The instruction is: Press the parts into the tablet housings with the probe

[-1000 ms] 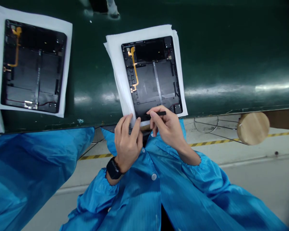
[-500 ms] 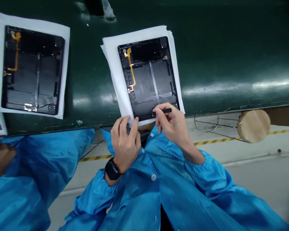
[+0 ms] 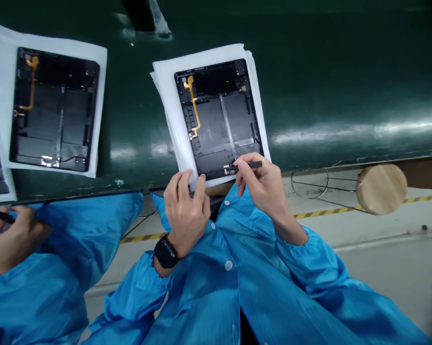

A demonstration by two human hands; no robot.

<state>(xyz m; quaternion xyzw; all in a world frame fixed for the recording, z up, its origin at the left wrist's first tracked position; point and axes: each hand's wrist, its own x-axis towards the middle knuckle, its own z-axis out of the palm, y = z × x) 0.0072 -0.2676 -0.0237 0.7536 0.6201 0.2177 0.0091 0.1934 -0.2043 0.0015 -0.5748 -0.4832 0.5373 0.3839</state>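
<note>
An opened tablet housing [image 3: 216,125] lies on white foam sheets [image 3: 164,67], with an orange flex cable [image 3: 195,108] down its left side and a grey strip along its middle. My right hand [image 3: 262,184] pinches black tweezers [image 3: 254,165], whose tips are at a small connector board [image 3: 230,169] near the housing's lower edge. Whether the tips grip the board I cannot tell. Fingers apart, my left hand [image 3: 187,203] rests at the lower left corner of the foam and housing, its fingertips touching there.
To the left, a similar tablet housing [image 3: 56,112] lies on another foam sheet [image 3: 101,96]. A co-worker's hand [image 3: 15,239] holds a dark tool at the far left. The green table [image 3: 327,86] ends just before my body. A round wooden stool [image 3: 381,189] stands at right.
My right hand has shifted slightly right with the tweezers, and the connector board shows more fully. The co-worker's hand has come further into view. My left hand stays at the corner.
</note>
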